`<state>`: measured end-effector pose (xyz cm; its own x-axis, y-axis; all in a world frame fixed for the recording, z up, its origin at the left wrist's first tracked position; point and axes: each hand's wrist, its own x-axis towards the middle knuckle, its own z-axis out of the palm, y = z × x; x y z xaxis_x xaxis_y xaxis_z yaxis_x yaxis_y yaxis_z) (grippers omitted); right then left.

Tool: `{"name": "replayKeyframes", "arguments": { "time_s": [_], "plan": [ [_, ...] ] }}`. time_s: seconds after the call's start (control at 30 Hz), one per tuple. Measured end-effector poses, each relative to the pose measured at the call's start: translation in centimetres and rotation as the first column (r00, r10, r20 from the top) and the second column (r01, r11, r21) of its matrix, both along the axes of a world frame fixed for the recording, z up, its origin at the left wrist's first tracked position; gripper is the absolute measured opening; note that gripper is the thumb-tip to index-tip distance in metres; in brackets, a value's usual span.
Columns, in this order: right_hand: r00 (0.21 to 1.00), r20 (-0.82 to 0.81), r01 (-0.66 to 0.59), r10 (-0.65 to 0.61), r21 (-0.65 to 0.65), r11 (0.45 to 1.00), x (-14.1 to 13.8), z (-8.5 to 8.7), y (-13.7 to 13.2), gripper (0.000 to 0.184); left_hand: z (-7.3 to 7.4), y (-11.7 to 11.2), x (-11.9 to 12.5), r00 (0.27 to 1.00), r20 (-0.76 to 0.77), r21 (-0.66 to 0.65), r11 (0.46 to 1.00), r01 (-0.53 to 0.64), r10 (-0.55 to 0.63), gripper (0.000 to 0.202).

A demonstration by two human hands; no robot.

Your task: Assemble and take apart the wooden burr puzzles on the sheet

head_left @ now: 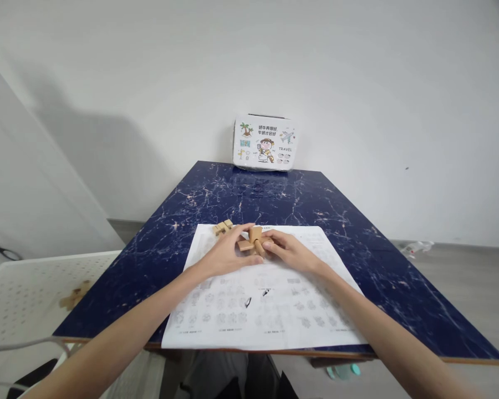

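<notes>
Both hands are around a light-brown wooden puzzle of interlocking blocks [255, 234] over the upper part of a printed paper sheet [270, 332]. My left hand [228, 256] curves about its left side, with the index finger behind and the thumb low at the front. From the right, my right hand [293, 250] pinches the pieces between thumb and fingers. Some blocks stick out upward and to the left; the parts under the fingers are hidden. Just beyond my left hand, another group of wooden blocks [223, 227] lies at the sheet's upper left corner.
The sheet lies on a dark blue marbled table [274, 199]. A white box with cartoon prints [264, 143] stands against the wall at the far edge. To the left, a white perforated surface [20, 282] holds wooden pieces [75, 295]. A bottle [343, 371] lies below the near edge.
</notes>
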<state>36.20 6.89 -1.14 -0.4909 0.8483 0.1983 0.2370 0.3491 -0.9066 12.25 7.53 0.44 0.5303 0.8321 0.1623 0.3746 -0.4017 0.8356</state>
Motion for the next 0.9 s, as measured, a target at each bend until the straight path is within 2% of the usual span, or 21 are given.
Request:
{"name": "replayKeyframes", "arguments": {
  "time_s": [0.17, 0.23, 0.33, 0.47, 0.67, 0.77, 0.9],
  "plan": [
    [0.976, -0.214, -0.067, 0.026, -0.190, 0.980, 0.14, -0.02, -0.02, 0.042, 0.17, 0.09, -0.03, 0.985, 0.159, -0.131, 0.987, 0.094, -0.073, 0.079],
    [0.964, -0.265, -0.087, 0.019, -0.248, 0.965, 0.16, -0.07, -0.04, 0.041, 0.42, 0.00, -0.02, 0.979, 0.178, -0.130, 0.984, 0.123, -0.099, 0.075],
    [0.944, -0.330, -0.091, -0.015, -0.302, 0.949, 0.09, -0.22, -0.06, 0.042, 0.62, -0.25, 0.06, 0.985, 0.151, -0.106, 0.990, 0.095, -0.079, 0.072],
    [0.931, -0.362, -0.069, -0.053, -0.316, 0.946, -0.01, -0.45, -0.05, 0.046, 0.60, -0.57, 0.33, 0.988, 0.153, -0.108, 0.993, 0.047, -0.030, 0.070],
    [0.938, -0.343, -0.050, -0.048, -0.271, 0.961, -0.09, -0.68, -0.16, 0.039, 0.49, -0.48, 0.38, 0.993, 0.099, -0.001, 0.998, 0.067, -0.067, 0.059],
    [0.958, -0.285, -0.044, -0.026, -0.235, 0.971, -0.25, -0.45, -0.30, 0.037, 0.04, -0.23, 0.22, 0.999, 0.009, 0.058, 0.998, 0.035, -0.036, 0.066],
    [0.979, -0.203, -0.036, -0.005, -0.200, 0.979, -0.39, -0.08, -0.33, 0.041, -0.33, -0.14, 0.23, 0.999, -0.047, 0.066, 0.998, 0.003, 0.000, 0.070]
  ]
}}
